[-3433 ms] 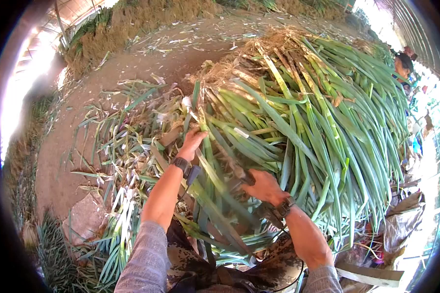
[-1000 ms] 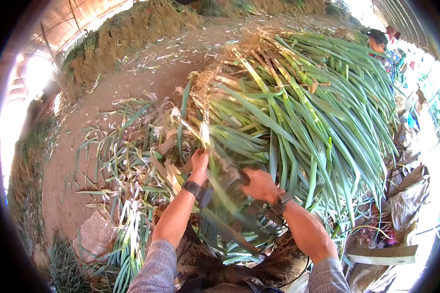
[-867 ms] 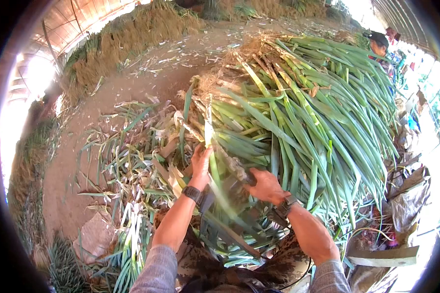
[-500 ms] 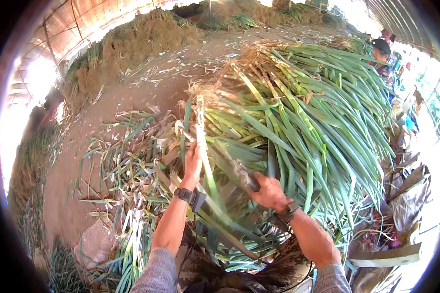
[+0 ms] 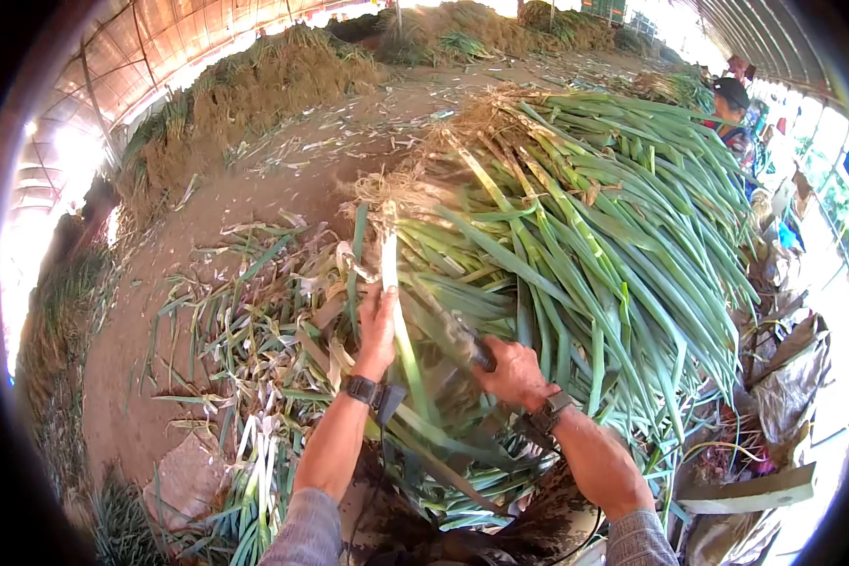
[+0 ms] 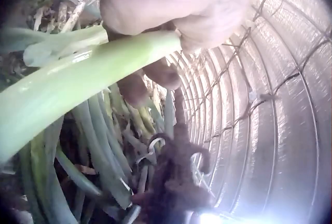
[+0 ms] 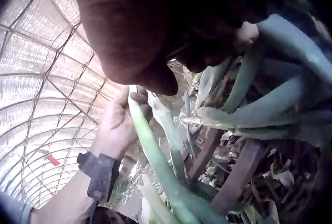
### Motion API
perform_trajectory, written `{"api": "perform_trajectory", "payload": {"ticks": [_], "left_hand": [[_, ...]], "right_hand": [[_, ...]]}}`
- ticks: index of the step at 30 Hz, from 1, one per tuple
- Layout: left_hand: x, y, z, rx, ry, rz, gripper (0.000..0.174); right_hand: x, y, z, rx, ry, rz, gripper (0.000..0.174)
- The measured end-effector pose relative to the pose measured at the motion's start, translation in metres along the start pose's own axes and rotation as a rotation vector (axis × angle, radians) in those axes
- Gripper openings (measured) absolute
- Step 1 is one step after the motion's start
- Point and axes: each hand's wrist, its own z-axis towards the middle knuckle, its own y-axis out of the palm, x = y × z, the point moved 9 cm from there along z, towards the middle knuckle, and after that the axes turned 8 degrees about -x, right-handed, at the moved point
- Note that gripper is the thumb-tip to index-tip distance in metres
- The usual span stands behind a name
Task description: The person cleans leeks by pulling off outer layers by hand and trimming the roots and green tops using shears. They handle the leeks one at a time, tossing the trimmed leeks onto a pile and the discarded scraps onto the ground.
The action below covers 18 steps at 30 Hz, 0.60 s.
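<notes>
My left hand [image 5: 375, 332] grips a green onion [image 5: 390, 253] by its stem, the pale root end pointing away from me. In the left wrist view its smooth, light green stalk [image 6: 88, 79] runs under the palm and fingers [image 6: 134, 90]. My right hand [image 5: 514, 371] holds an air blow gun [image 5: 482, 355] with a dark grip and a long dirt-crusted tube angled toward the left hand. Its hooked body shows dark in the left wrist view. Blurred leaves lie between the hands. The right wrist view shows the right hand [image 7: 129, 27] dark at the top.
A large heap of green onions [image 5: 613, 245] spreads to the right, roots at the far side. Stripped leaves and skins [image 5: 255, 325] litter the left. Cleaned onions [image 5: 255, 472] lie near the left sleeve. Another person [image 5: 729, 118] is at the far right.
The onion's root end, brownish and dirty earlier, now shows clean white. Compared with one second ago, my left hand sits slightly further left; my right hand has moved slightly right and down.
</notes>
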Motion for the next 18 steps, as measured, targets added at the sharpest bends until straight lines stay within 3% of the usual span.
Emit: {"api": "perform_trajectory", "payload": {"ticks": [3,6,9,12,14,18], "left_hand": [[-0.003,0.016,-0.010,-0.036,-0.053,-0.078,0.024],[-0.011,0.022,-0.015,-0.075,-0.119,-0.207,0.022],[-0.008,0.020,-0.015,-0.029,-0.222,-0.325,0.014],[-0.017,0.007,-0.017,0.034,-0.310,-0.392,0.019],[-0.016,0.017,-0.015,-0.146,-0.337,-0.463,0.026],[-0.001,0.030,-0.017,-0.334,-0.333,-0.543,0.035]], "right_hand": [[-0.010,-0.007,0.005,0.043,-0.100,0.022,0.042],[-0.009,-0.020,0.007,0.102,0.003,0.024,0.041],[-0.016,-0.019,0.009,0.103,-0.105,0.022,0.040],[-0.012,-0.017,0.009,0.116,-0.046,0.026,0.039],[-0.010,-0.021,0.009,0.080,-0.046,0.049,0.040],[-0.024,-0.027,0.010,0.009,-0.043,0.119,0.041]]}}
